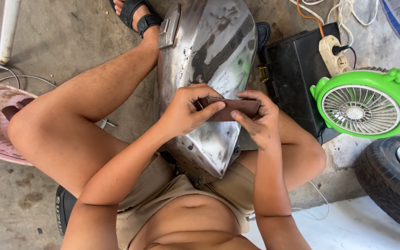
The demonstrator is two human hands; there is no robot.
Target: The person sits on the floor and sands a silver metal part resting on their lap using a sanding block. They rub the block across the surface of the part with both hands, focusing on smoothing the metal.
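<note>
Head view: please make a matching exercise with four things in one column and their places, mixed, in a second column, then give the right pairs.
Things:
1. sandpaper
2. tank
3. fan
4. tyre

Places:
A. at the right edge, above the tyre
B. between the person's legs
C. in the lower right corner
D. held by the left hand and the right hand, over the tank

Pairs: 1-D, 2-B, 3-A, 4-C
</note>
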